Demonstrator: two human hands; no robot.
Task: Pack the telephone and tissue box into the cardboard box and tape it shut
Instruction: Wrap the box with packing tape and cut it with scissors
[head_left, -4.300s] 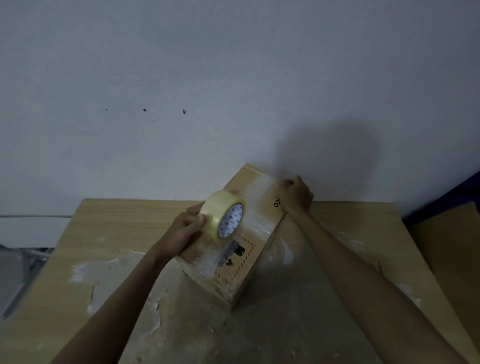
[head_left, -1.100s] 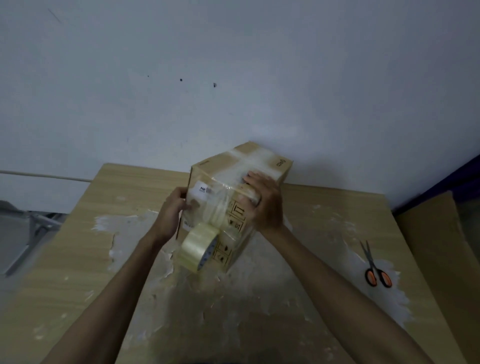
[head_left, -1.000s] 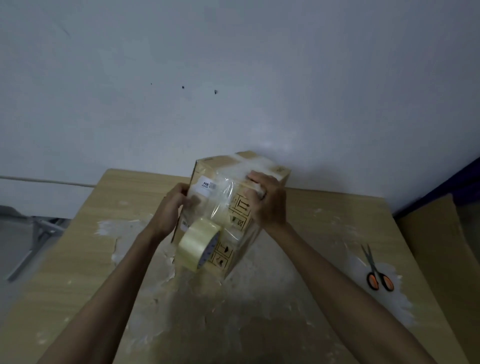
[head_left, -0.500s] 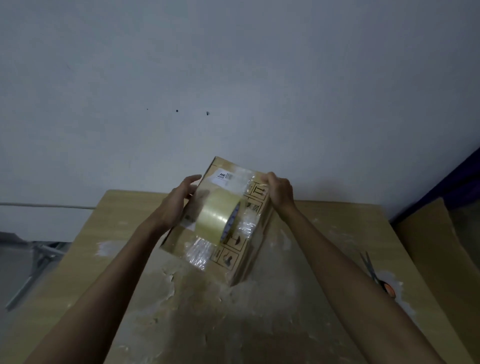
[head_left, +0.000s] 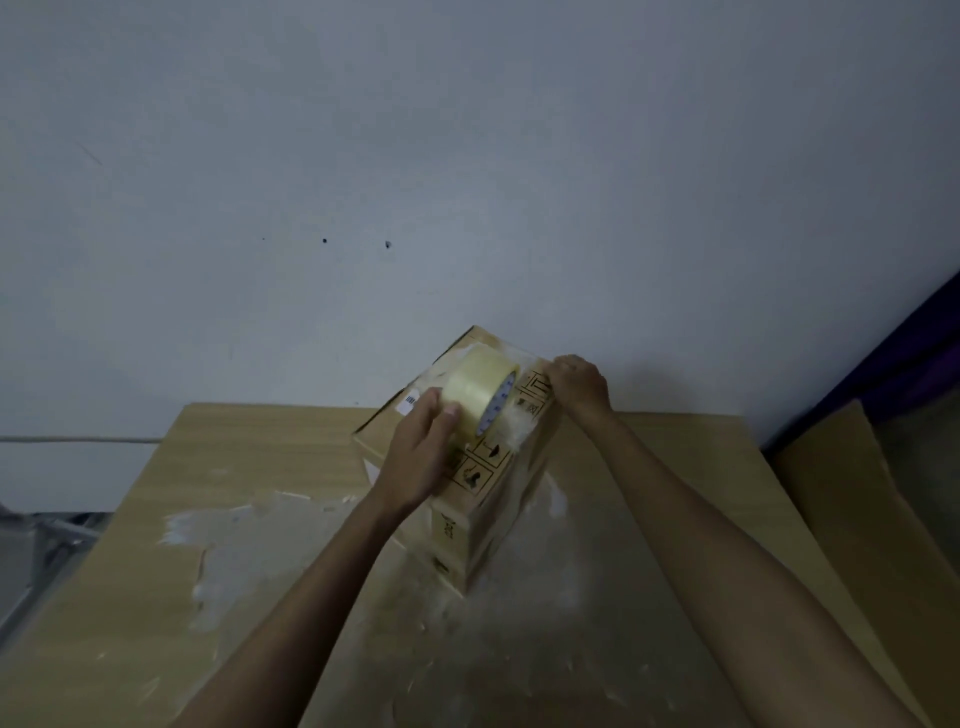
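Wall (head_left: 467, 156): plain pale surface filling the upper half, with two small dark marks near its middle.

Table (head_left: 260, 467): light wood-grain top set against the wall, its centre covered in whitish scuffed patches.

Cardboard sheet (head_left: 841, 493): brown panel at the right edge, beside the table.

Box (head_left: 493, 499): closed brown carton resting on the table just in front of the wall, one corner toward the camera. Its contents are hidden; neither the telephone nor the tissue box can be seen. The top face carries black handling pictograms in square frames, among them a fragile-glass sign and arrows; a small white barcode label (head_left: 410, 406) sits at the far left edge. Short dark print on the near side face is too small to read. Clear tape (head_left: 519, 431) lies wrinkled across the top face.

Left hand (head_left: 423, 457): on the box top, fingers and thumb closed around the roll.

Right hand (head_left: 579, 387): pressed on the far right top edge of the box, fingers curled over it, gripping the carton.

Roll (head_left: 480, 396): pale yellow tape standing on edge on the box top, its core printed with blue marks that are illegible.
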